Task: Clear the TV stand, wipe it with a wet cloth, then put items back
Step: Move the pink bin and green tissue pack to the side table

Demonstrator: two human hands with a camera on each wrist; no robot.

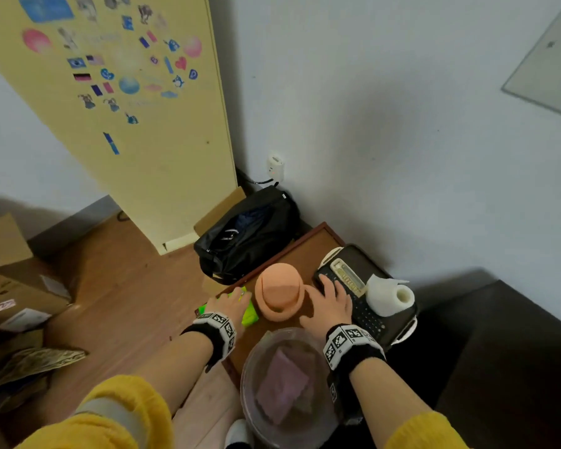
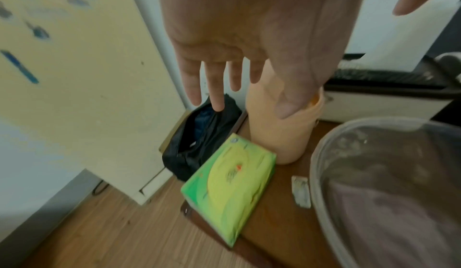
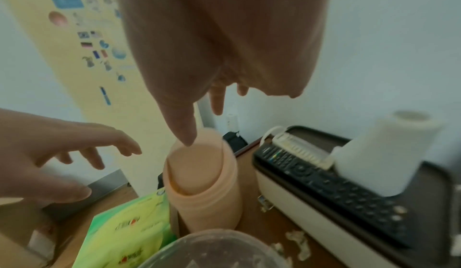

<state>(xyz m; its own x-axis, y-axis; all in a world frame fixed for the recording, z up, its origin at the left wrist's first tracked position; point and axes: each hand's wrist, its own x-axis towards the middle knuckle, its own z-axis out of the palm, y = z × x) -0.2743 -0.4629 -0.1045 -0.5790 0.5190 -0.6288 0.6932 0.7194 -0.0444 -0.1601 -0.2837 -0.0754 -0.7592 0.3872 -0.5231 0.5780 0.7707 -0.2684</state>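
On the brown wooden TV stand [image 1: 308, 251]: one peach plastic canister with a swing lid [image 1: 279, 291], one green and yellow soft tissue pack [image 2: 232, 183], one clear plastic bowl [image 1: 250, 367] holding one folded purple cloth [image 1: 282, 384], one cream and black flat-topped appliance [image 1: 360, 257]. On that appliance: one black remote control [image 3: 331, 185], one cream remote control [image 1: 348, 276], one white paper roll [image 1: 389, 298]. Two hands counted over the stand. On the floor: one black bag [image 1: 250, 234]; two cardboard boxes in view [image 1: 10, 273].
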